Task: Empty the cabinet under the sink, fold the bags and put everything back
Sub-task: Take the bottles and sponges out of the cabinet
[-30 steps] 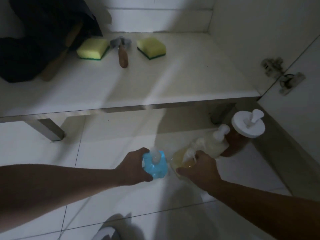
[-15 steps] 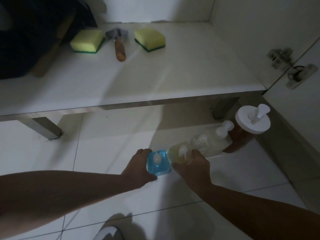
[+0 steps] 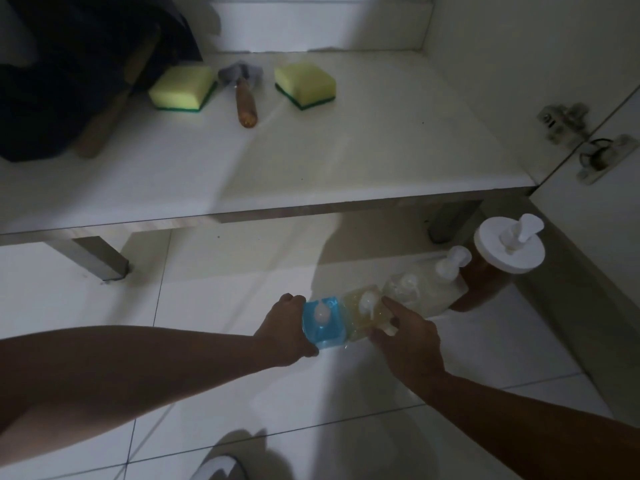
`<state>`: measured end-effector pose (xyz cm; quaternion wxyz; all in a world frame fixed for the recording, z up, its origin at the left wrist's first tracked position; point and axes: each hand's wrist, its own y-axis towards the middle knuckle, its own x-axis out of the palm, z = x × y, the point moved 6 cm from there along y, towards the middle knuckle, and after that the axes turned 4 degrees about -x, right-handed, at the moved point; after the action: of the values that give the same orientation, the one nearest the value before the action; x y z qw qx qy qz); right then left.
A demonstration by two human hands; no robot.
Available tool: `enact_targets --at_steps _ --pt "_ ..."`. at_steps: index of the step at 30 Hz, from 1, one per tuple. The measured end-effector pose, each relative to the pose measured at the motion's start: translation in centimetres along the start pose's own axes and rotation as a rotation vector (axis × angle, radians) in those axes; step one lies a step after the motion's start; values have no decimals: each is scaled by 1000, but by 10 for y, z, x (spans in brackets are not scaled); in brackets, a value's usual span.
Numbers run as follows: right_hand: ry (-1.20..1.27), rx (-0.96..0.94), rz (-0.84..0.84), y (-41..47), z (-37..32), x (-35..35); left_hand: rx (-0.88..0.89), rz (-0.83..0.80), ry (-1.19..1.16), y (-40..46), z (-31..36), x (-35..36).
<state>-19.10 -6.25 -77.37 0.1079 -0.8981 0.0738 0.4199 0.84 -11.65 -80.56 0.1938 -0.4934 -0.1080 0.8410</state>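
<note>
A row of pump bottles stands on the tiled floor in front of the open cabinet. My left hand [image 3: 287, 329] grips the blue pump bottle [image 3: 323, 322] at the row's left end. My right hand [image 3: 407, 337] is closed on the yellow pump bottle [image 3: 365, 311] beside it. Further right stand a clear pump bottle [image 3: 408, 292], a whitish pump bottle [image 3: 446, 282] and a brown jar with a white pump lid [image 3: 498, 268]. On the cabinet floor [image 3: 346, 161] lie two yellow-green sponges [image 3: 183, 90] [image 3: 306, 86], a wooden-handled brush [image 3: 244, 95] and dark bags [image 3: 69, 74] at the left.
The open cabinet door with its hinges [image 3: 588, 143] stands at the right. A metal cabinet leg [image 3: 100, 258] is at the left and another [image 3: 450, 220] at the right. A wooden handle [image 3: 110, 109] lies under the dark bags. My shoe [image 3: 221, 467] shows at the bottom edge.
Both hands lowered the blue and yellow bottles to the floor and pushed them together against the row. The view shifted slightly.
</note>
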Motion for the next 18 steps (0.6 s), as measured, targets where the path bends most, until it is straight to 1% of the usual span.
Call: enact_targets --at_steps 4,7,9,11,12,14,16,18 --pt "-118 -4 -107 1 -8 -11 -11 -32 28 2 10 -3" --pt "-191 -32 -233 3 -22 -26 -61 -129 94 -1 18 -12" --pt "-238 -40 -316 8 -36 -45 -62 -189 223 -4 27 -29" --pt "-213 -38 -375 15 -56 -66 -36 -223 378 -8 41 -55" --pt "-197 -53 -396 19 -69 -77 -32 -243 407 -11 49 -71" --pt "-202 -112 -412 28 -101 -99 -45 -309 357 -20 65 -104" --pt "-195 -192 -400 43 -138 -119 -49 -374 212 -27 82 -136" --pt "-177 -278 -334 65 -172 -133 -34 -403 37 -32 95 -170"
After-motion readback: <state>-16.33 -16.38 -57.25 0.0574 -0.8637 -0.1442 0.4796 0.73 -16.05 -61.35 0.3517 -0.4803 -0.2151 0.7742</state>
